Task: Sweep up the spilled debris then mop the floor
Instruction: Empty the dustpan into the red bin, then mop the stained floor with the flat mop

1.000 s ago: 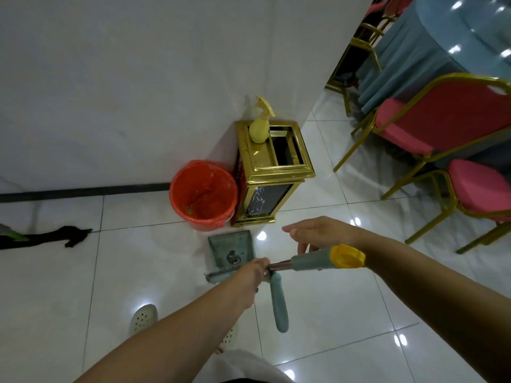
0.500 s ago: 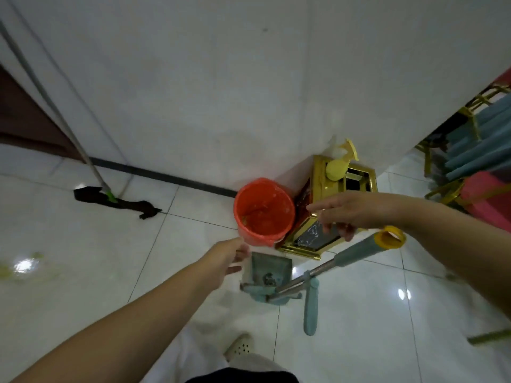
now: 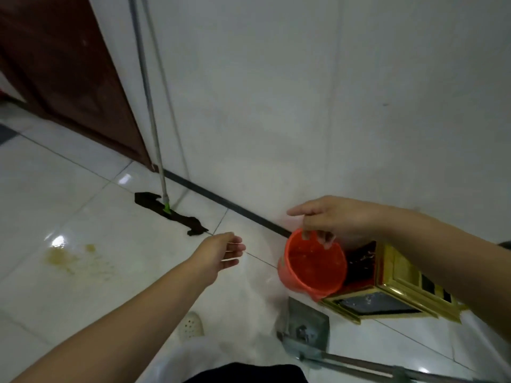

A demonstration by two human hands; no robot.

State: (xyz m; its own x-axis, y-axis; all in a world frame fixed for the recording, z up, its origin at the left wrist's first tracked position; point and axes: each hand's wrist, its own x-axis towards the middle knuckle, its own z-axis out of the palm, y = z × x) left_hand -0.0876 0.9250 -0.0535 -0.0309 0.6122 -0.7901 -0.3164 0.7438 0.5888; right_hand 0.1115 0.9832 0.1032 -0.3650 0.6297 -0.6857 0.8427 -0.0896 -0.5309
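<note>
now both our hands have let go of the dustpan (image 3: 308, 326) – left hand (image 3: 221, 251) spread, reaching toward the mop (image 3: 168, 210) by the wall; right hand (image 3: 331, 217) relaxed above the orange bucket (image 3: 312, 268) – so mopping looks next

No lettering, label or number (on any surface here) can be read.

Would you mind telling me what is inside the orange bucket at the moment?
The orange bucket shows only a wet-looking orange interior with small pale specks. The right hand covers part of the far rim, so that part is hidden.
</note>
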